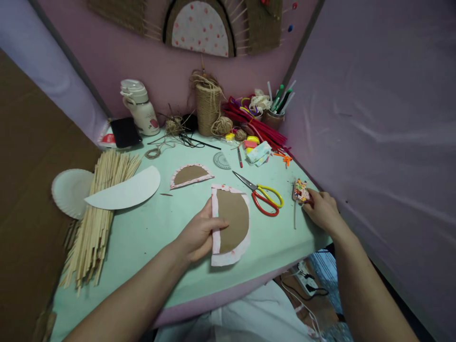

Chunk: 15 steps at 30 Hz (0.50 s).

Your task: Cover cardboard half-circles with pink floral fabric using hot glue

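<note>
My left hand [199, 235] pinches the straight edge of a brown cardboard half-circle wrapped in pink-dotted fabric [231, 223], which lies on the mint-green table [156, 228]. My right hand [322, 209] is at the table's right edge, its fingers closed on a small colourful patterned object [301, 191] with a thin stick below it. Red and yellow scissors [263, 195] lie between my two hands. A second fabric-edged half-circle [189, 175] lies further back.
A white paper half-plate [126, 190] rests over a bundle of bamboo sticks [98, 213] at the left, beside a paper plate [69, 190]. At the back stand a twine spool [207, 107], a bottle [140, 107], red pipe cleaners [256, 123] and a pen cup [276, 114]. Purple walls enclose the table.
</note>
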Each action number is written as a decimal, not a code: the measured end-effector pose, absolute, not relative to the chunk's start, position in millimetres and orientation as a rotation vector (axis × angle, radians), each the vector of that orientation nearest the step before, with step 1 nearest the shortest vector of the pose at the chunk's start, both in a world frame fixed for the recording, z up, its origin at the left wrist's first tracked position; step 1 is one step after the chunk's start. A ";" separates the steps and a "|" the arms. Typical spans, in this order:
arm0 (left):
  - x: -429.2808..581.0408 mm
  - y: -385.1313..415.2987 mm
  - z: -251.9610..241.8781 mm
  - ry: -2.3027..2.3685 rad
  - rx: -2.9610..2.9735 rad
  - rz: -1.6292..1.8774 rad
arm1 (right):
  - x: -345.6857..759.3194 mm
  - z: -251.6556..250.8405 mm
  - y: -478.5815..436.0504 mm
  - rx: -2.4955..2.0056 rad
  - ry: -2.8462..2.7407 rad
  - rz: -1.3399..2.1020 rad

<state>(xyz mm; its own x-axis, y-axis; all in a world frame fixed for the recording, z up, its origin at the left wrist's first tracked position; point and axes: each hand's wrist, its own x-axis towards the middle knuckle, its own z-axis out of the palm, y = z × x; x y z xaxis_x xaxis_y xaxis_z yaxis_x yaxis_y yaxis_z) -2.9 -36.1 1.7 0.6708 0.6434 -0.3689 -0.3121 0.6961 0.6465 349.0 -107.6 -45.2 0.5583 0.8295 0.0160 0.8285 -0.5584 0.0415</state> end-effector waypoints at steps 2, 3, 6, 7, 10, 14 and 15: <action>-2.3 -38.7 1.5 0.622 0.631 0.557 | 342.8 -40.4 -111.2 2.785 1.450 0.115; -1.9 -39.6 1.5 0.624 0.651 0.550 | 338.5 -36.9 -112.7 2.820 1.456 0.166; -1.5 -40.6 1.3 0.626 0.682 0.536 | 322.7 -23.6 -113.6 2.957 1.607 0.287; -1.8 -40.4 1.2 0.622 0.682 0.533 | 316.9 -18.9 -112.6 3.001 1.717 0.284; -3.0 -38.9 0.4 0.606 0.648 0.517 | 296.4 -7.5 -107.0 3.145 2.097 0.066; -3.5 -35.8 -1.2 0.604 0.557 0.511 | 254.3 -3.4 -97.9 3.250 2.327 -1.087; -3.3 -35.1 -1.5 0.606 0.537 0.519 | 241.4 -4.4 -95.6 3.170 2.309 -1.503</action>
